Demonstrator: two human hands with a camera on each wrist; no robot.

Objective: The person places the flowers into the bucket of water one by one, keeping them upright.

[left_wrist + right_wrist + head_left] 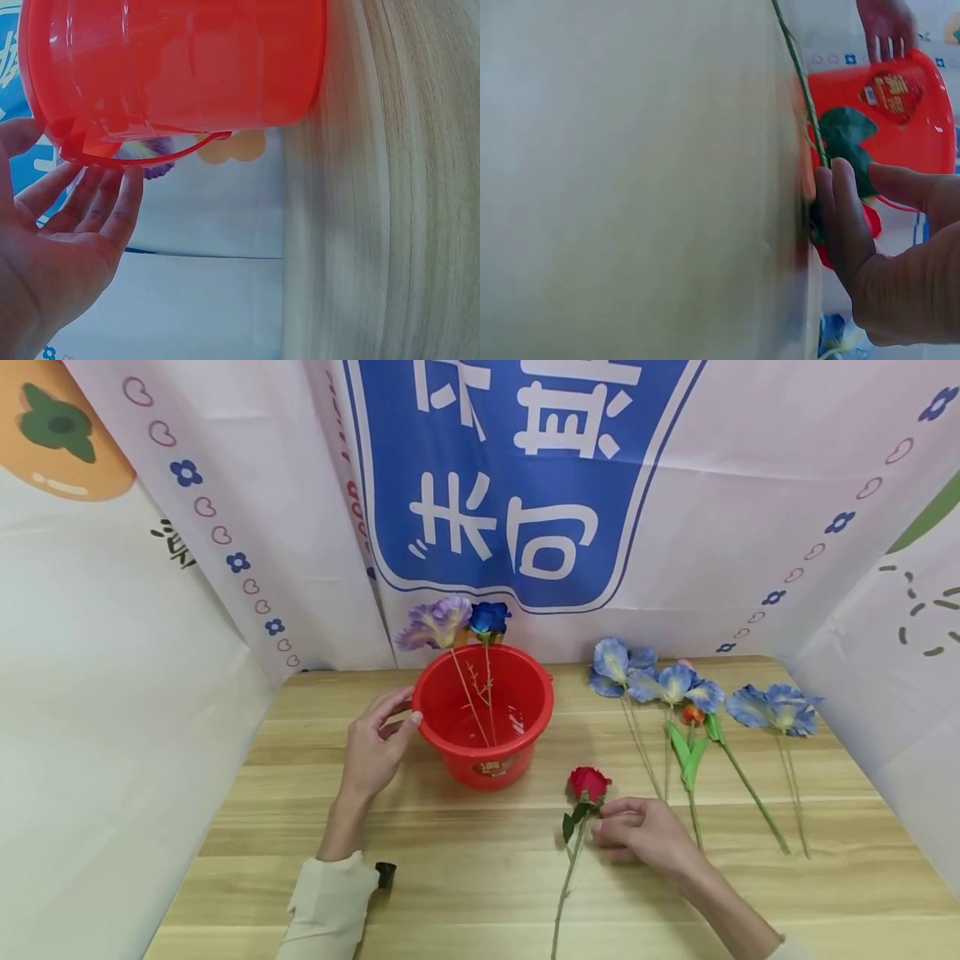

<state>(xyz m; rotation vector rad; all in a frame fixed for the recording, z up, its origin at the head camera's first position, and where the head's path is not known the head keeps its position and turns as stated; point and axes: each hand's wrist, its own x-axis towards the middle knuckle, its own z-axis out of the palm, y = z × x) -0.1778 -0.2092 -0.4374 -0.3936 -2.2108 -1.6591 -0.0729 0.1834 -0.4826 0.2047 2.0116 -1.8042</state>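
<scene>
A red bucket (pixel 483 768) stands upright near the table's back edge. Inside it are a purple flower (pixel 438 622) and a blue rose (pixel 489 620), their stems leaning against the rim. My left hand (pixel 375 747) touches the bucket's left side, thumb at the rim and fairly straight fingers beside the handle (pixel 180 155). In front and to the right is a red rose (pixel 588 783) with dark green leaves (pixel 845 129) and a long stem. My right hand (pixel 648 837) pinches it just below the bloom, close over the table.
To the right lie several blue flowers (pixel 780 708), an orange-red flower (pixel 693 716) with green leaves and another green-stemmed flower (pixel 753 797). A small black object (pixel 386 874) is beside the left sleeve. Printed cloth (pixel 720 527) hangs behind the wooden table (pixel 450 893).
</scene>
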